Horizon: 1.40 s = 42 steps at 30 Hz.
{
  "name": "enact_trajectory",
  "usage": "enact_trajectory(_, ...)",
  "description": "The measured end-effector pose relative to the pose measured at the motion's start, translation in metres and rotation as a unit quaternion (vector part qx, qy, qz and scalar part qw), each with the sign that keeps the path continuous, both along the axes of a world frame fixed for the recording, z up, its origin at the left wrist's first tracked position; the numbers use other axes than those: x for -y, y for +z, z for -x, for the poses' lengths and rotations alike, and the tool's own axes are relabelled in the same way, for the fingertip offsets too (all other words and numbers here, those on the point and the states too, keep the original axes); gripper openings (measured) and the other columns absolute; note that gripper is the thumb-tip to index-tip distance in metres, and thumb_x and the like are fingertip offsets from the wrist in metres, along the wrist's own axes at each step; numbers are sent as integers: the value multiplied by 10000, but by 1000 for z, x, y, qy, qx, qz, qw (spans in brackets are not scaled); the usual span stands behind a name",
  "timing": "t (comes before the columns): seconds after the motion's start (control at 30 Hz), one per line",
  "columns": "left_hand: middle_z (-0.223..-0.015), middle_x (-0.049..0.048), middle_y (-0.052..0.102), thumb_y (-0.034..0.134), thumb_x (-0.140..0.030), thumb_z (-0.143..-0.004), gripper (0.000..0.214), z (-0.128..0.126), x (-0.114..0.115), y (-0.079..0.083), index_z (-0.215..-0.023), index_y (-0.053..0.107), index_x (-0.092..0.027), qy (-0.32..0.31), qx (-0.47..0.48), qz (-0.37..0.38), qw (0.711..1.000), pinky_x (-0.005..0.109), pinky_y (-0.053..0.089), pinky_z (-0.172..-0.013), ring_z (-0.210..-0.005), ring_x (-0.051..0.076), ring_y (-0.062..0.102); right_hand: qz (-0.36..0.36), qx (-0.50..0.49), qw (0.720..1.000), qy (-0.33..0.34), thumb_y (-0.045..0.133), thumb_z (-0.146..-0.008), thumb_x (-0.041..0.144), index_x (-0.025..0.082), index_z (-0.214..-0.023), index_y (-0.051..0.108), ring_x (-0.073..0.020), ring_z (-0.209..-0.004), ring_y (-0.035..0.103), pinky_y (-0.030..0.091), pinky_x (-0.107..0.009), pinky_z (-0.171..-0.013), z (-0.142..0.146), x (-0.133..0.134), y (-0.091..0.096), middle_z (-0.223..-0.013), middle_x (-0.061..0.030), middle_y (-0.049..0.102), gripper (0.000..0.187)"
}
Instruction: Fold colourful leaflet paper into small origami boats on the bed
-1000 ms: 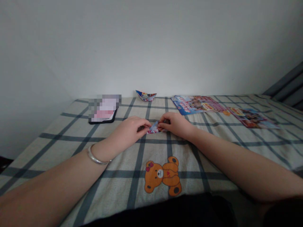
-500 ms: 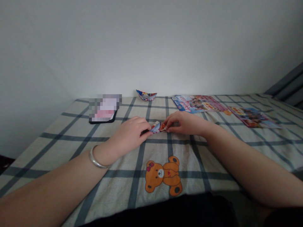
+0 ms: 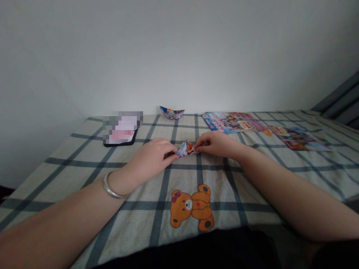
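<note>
A small folded piece of printed paper (image 3: 186,149), blue, red and white with a raised peak in its middle, is held just over the checked cloth (image 3: 146,194). My left hand (image 3: 157,154) pinches its left end between thumb and fingers; a silver bangle (image 3: 110,186) circles that wrist. At the right end, my right hand (image 3: 215,144) pinches the paper the same way. The fingertips cover both ends. Beyond the hands, a folded paper boat (image 3: 172,113) of similar print stands near the wall.
Left of the boat lies a phone (image 3: 122,130), its screen partly blurred out. At the back right, a printed leaflet (image 3: 232,121) lies flat, with a second leaflet (image 3: 300,138) nearer on the right. A white wall (image 3: 179,56) rises behind the cloth.
The folded paper's middle has risen into a peak, and more of its printed face shows between the hands. Both hands still pinch its ends. The whole view has shifted slightly.
</note>
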<state>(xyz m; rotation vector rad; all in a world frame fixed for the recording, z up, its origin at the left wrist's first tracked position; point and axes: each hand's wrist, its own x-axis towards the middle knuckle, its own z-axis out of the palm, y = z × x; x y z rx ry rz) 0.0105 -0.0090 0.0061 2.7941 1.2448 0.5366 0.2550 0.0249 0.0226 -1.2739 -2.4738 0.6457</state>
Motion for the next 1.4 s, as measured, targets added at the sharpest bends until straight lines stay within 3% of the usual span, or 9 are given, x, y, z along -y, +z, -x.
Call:
enact_trajectory(0.33, -884, 36, 668, 600, -284, -888, 119, -1, -1, -1, -912, 677, -197, 14, 23, 16, 1000, 347, 469, -800, -876, 207, 597, 42, -25, 998, -36, 670, -797, 215, 214, -854, 764, -158, -756, 677, 505, -270, -685, 3, -4, -6, -835, -16, 758, 109)
enact_trajectory(0.5, -969, 25, 677, 576, -254, -907, 312, 1, -1, -4, -1219, 585, -231, 8, 57, 24, 998, 336, 467, -837, -916, 188, 606, 39, -16, 998, -45, 664, -803, 212, 204, -839, 750, -154, -730, 664, 484, -271, -652, 5, -3, -6, -823, -26, 752, 94)
enact_trajectory(0.6, -984, 38, 653, 515, -265, -946, 381, 2, -1, -6, -1326, 532, -280, 1, 18, 2, 1000, 340, 466, -831, -926, 195, 590, 34, -11, 998, -45, 660, -808, 205, 197, -833, 734, -145, -720, 647, 466, -262, -639, 6, -2, -6, -817, -27, 742, 78)
enact_trajectory(0.9, -901, 71, 589, 456, -269, -969, 329, -1, 0, -8, -1238, 621, -176, -13, -55, -43, 997, 336, 460, -786, -868, 205, 541, 5, -16, 999, -39, 666, -806, 238, 205, -969, 701, -98, -572, 526, 340, -230, -509, 5, 2, -8, -685, 23, 648, 169)
enact_trajectory(1.03, -887, 65, 576, 440, -251, -965, 324, -3, 0, -8, -1213, 638, -182, -9, -55, -47, 997, 331, 462, -796, -871, 198, 527, 11, -23, 999, -24, 636, -837, 239, 256, -1069, 716, -95, -571, 513, 343, -236, -530, 5, 4, -7, -694, 28, 638, 246)
enact_trajectory(1.23, -868, 67, 572, 437, -245, -962, 318, -6, 0, -8, -1189, 651, -182, -2, -67, -64, 996, 324, 467, -765, -848, 197, 524, -9, -2, 1000, -27, 631, -855, 291, 274, -1060, 740, -100, -570, 518, 341, -243, -528, 7, 6, -5, -688, 19, 644, 233)
enact_trajectory(1.4, -1109, 93, 637, 445, -226, -960, 285, -7, -1, -10, -1148, 649, -163, -18, -22, -58, 998, 390, 456, -954, -1053, 222, 551, -55, 4, 998, 8, 693, -808, 343, 279, -1087, 740, -132, -691, 583, 393, -254, -598, 7, 5, -9, -840, -11, 714, 290)
